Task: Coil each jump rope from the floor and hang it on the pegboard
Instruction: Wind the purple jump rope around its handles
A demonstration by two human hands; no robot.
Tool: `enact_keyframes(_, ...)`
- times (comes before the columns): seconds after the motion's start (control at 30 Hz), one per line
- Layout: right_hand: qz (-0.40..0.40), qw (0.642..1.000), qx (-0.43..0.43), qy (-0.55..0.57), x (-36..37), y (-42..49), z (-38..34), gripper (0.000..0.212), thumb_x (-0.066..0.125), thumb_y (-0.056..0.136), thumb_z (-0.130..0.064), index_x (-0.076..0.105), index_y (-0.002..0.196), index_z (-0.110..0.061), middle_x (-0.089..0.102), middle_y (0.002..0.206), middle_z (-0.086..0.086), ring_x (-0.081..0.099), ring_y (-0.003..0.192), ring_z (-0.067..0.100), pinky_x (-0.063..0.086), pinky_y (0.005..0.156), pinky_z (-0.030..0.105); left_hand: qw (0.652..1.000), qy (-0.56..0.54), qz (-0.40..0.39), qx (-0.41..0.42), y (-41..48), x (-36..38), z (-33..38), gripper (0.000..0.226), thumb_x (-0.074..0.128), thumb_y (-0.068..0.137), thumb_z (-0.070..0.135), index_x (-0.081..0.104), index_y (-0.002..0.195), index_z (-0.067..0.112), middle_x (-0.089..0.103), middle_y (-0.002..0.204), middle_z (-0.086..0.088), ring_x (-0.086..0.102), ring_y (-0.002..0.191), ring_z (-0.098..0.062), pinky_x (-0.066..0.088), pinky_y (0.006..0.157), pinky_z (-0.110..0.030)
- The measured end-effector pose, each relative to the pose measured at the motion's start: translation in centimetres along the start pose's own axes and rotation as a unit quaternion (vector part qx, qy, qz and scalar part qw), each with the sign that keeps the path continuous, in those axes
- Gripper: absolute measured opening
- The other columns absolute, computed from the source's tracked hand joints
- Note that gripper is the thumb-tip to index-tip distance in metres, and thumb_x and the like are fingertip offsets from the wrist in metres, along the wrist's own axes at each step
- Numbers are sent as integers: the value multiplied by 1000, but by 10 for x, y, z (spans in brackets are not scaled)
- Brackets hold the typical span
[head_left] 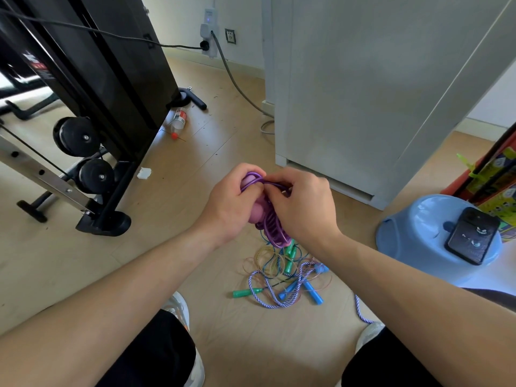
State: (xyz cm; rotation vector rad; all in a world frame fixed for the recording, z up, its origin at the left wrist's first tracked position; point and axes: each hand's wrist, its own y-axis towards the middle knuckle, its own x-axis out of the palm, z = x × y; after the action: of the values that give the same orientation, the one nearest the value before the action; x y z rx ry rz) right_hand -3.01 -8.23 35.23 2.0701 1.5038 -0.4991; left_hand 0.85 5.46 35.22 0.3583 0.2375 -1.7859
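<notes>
legs [156, 356] in black, bent, nearest | left hand [226, 205] gripped coiled purple rope [275, 233] and its pink handles [258, 212], up off the floor [223, 152] | right hand [304, 208] pinched a strand at the top | other ropes [279, 277] lay tangled on floor below

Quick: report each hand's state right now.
Left hand: closed around the purple jump rope coil and its pink handles.
Right hand: pinching the same rope's cord.
</notes>
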Motion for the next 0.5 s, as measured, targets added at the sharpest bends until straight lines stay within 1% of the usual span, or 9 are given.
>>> enact_keyframes(0.13, -25, 995, 38, 94, -9, 5, 1, 9, 72, 84, -29, 74, 92, -31, 72, 79, -12, 67, 74, 5, 55, 70, 27, 1000, 1, -1, 23, 3, -4, 3, 22, 55, 83, 25, 66, 102, 22, 70, 92, 3, 66, 89, -18, 54, 77, -29)
enact_keyframes(0.17, -27, 990, 48, 128, -11, 6, 1, 4, 72, 85, -30, 73, 88, -29, 72, 77, -10, 67, 72, 6, 55, 69, 27, 1000, -5, 1, 20, 4, -6, 3, 20, 55, 85, 24, 65, 102, 23, 69, 88, 4, 68, 85, -18, 54, 73, -28)
enact_keyframes(0.23, -30, 985, 53, 163, -13, 7, -1, 5, 71, 87, -29, 73, 83, -26, 72, 72, -7, 68, 69, 9, 54, 67, 28, 1000, -21, 5, 7, 6, -9, 4, 17, 55, 89, 17, 64, 102, 23, 68, 81, 4, 69, 75, -19, 54, 64, -28)
enact_keyframes(0.27, -34, 985, 51, 161, -13, 8, -1, 6, 71, 87, -28, 74, 83, -26, 72, 70, -8, 67, 67, 8, 53, 65, 27, 1000, -21, 7, 3, 6, -10, 4, 17, 55, 89, 16, 64, 102, 24, 68, 81, 3, 69, 75, -19, 56, 63, -31)
enact_keyframes(0.3, -40, 986, 47, 153, -13, 8, -2, 6, 72, 87, -26, 75, 82, -26, 71, 69, -10, 66, 65, 6, 51, 64, 24, 1000, -18, 7, 1, 7, -11, 4, 17, 55, 87, 20, 64, 101, 25, 69, 82, 1, 70, 78, -23, 58, 67, -36)
enact_keyframes(0.37, -48, 989, 43, 130, -13, 9, -3, 7, 73, 86, -24, 75, 81, -27, 71, 68, -12, 65, 63, 3, 50, 61, 20, 1000, -21, 0, -4, 7, -11, 3, 19, 54, 83, 26, 64, 99, 31, 69, 86, -3, 70, 86, -34, 59, 77, -53)
enact_keyframes(0.4, -48, 991, 42, 119, -13, 9, -3, 7, 73, 85, -24, 75, 80, -28, 71, 67, -13, 65, 62, 2, 50, 60, 18, 1000, -22, -3, -5, 7, -11, 3, 18, 54, 83, 28, 64, 98, 33, 69, 87, -4, 69, 87, -37, 57, 80, -58)
enact_keyframes(0.47, -42, 993, 42, 103, -13, 8, -5, 7, 73, 84, -23, 75, 79, -27, 71, 67, -12, 65, 63, 2, 52, 60, 19, 1000, -17, -11, -4, 8, -10, 2, 18, 54, 82, 28, 64, 97, 35, 70, 89, -2, 70, 87, -36, 55, 83, -61)
enact_keyframes(0.5, -39, 993, 46, 101, -12, 8, -5, 6, 72, 84, -23, 75, 80, -27, 71, 67, -12, 66, 64, 3, 55, 62, 22, 1000, -12, -16, 0, 9, -11, 2, 19, 54, 82, 28, 64, 97, 34, 70, 89, 1, 70, 87, -33, 55, 84, -60)
